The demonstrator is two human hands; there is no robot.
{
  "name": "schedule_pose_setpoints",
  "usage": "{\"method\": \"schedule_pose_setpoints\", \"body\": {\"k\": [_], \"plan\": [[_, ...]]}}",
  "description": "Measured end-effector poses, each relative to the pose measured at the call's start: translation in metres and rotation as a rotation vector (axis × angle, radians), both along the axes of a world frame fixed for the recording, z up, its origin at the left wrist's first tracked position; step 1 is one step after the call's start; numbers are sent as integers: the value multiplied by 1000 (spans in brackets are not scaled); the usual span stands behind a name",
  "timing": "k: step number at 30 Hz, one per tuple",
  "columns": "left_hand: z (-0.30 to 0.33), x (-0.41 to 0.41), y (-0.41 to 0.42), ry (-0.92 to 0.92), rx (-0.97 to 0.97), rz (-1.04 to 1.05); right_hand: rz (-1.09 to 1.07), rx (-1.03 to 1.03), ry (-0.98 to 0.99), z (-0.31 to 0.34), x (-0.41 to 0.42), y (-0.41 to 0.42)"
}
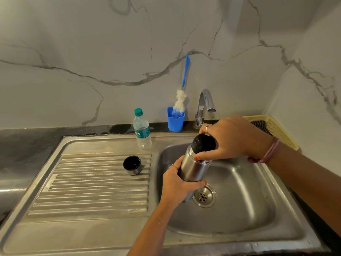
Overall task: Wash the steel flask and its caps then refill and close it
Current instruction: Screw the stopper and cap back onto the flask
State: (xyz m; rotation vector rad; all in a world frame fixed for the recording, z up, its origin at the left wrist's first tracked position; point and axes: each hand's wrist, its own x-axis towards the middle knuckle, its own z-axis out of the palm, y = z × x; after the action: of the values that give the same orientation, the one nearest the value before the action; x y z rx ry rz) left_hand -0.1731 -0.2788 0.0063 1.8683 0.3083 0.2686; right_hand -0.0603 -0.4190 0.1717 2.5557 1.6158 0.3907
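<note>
1. The steel flask (193,167), brushed silver with a black inner cap (203,143), is held above the sink (239,209) basin.
2. One flask, one loose outer cap (132,165) lying on the drainboard, mouth toward the camera.
3. Flask's long axis tilts, top up and right.
4. Left hand (177,183) wraps the body; right hand (230,139) grips the black cap.

One flask (193,167), two caps (132,165), one plastic bottle (142,131), one brush (181,93).

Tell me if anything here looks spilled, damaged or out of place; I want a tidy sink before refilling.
Nothing stands out. The outer cap stands on the draining board, the plastic bottle is upright and capped, and the bottle brush sits in its blue holder. Both hands hold the steel flask over the basin.
</note>
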Motion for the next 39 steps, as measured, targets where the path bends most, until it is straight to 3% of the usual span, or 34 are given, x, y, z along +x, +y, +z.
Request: {"method": "schedule_pose_setpoints", "body": {"k": [5, 9, 12, 15, 17, 20, 22, 26, 29, 34, 39], "plan": [[10, 1, 9, -2, 75, -103, 452, 53, -49, -13, 15, -6], [12, 2, 10, -17, 85, -118, 503, 124, -65, -19, 19, 1], [9, 3, 9, -27, 60, -66, 303, 148, -112, -24, 15, 9], [5, 4, 11, -40, 45, -10, -51, 173, -226, -25, 1, 22], [4, 4, 11, -44, 46, -12, -270, 90, -154, -26, -8, 27], [2, 3, 11, -24, 32, -34, -373, 49, -83, -22, -19, 31], [2, 2, 13, -17, 13, -46, -282, 78, -86, -18, -18, 29], [8, 0, 22, -2, -2, -113, 251, 110, 34, -10, 5, 12], [18, -1, 26, -1, -1, -172, 463, 72, 11, -10, 18, 4], [25, -1, 24, 12, 4, -227, 598, 130, -56, -13, 19, 8], [24, -3, 20, 27, -35, -214, 515, 139, -80, -14, 14, 14]]}}
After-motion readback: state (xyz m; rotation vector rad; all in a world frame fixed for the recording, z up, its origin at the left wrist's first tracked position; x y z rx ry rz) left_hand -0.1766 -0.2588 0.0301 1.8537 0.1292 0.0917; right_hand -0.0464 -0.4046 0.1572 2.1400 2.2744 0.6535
